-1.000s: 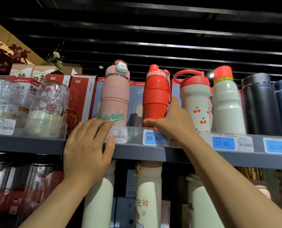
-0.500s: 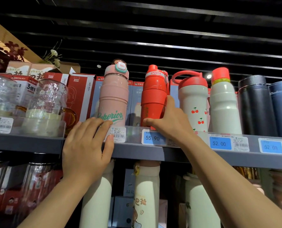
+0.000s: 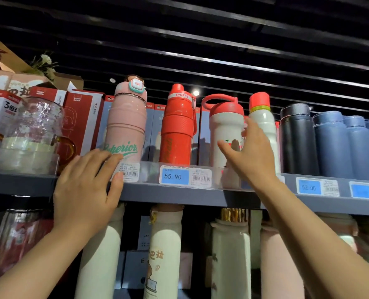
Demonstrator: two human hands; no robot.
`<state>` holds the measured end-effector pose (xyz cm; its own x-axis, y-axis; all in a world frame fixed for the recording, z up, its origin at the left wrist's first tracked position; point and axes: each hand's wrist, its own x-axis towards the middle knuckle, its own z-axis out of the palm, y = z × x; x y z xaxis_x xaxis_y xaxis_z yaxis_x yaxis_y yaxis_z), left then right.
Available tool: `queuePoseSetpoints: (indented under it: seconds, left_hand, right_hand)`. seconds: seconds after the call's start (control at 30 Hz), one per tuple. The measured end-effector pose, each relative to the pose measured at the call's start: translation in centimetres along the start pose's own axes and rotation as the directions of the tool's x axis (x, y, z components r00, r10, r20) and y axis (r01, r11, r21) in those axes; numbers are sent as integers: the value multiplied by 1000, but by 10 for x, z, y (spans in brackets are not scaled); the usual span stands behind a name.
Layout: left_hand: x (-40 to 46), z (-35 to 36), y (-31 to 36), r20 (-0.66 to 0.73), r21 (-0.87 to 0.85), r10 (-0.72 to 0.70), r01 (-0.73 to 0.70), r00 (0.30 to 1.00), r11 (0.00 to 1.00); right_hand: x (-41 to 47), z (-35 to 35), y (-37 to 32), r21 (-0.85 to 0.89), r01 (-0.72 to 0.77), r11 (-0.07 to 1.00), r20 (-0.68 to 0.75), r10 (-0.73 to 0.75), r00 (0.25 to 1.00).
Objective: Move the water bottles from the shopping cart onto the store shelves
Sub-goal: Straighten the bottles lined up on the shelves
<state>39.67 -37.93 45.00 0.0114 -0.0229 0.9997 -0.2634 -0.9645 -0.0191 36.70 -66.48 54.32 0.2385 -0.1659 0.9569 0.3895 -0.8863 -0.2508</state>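
Note:
A row of water bottles stands on the grey top shelf (image 3: 170, 194): a pink bottle (image 3: 126, 126), a red sports bottle (image 3: 177, 126), a white cherry-print bottle with a red loop lid (image 3: 225, 128), and a white bottle with a red cap (image 3: 263, 117). My left hand (image 3: 86, 188) rests flat on the shelf edge below the pink bottle, holding nothing. My right hand (image 3: 251, 153) is spread open in front of the cherry-print bottle, fingers apart, clear of the red bottle. The shopping cart is out of view.
Dark and blue flasks (image 3: 330, 143) fill the shelf's right end. Glass jugs (image 3: 34, 130) and red boxes (image 3: 82, 119) stand at the left. More white bottles (image 3: 164, 251) line the shelf below. Price tags (image 3: 175, 176) run along the shelf edge.
My right hand has let go of the red sports bottle and moved right, opening in front of the cherry-print bottle. My left hand stays on the shelf edge.

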Motion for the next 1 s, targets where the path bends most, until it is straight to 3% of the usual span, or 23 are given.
queuePoseSetpoints:
  seconds: [0.13, 0.27, 0.37, 0.5, 0.8, 1.0]
  left_hand:
    - [-3, 3, 8, -37, -16, -67, 66, 997, 998]
    - [-4, 3, 9, -44, -3, -60, 60, 997, 998]
    - [-3, 4, 8, -33, 5, -59, 59, 998, 998]
    - [-5, 6, 8, -47, 5, -62, 63, 997, 998]
    - [-5, 6, 10, -87, -10, -56, 55, 995, 998]
    - [-5, 7, 10, -81, -2, -69, 69, 994, 998]
  right_hand:
    - [7, -5, 18, 33, -232, 972, 319, 210, 924]
    - [17, 4, 15, 6, -324, 946, 422, 291, 858]
    - [12, 11, 13, -104, -323, 941, 387, 337, 858]
    - [4, 15, 15, -186, -308, 933, 233, 346, 909]
    - [12, 14, 19, -74, -308, 948, 358, 314, 879]
    - [9, 23, 21, -157, -311, 937, 266, 343, 901]
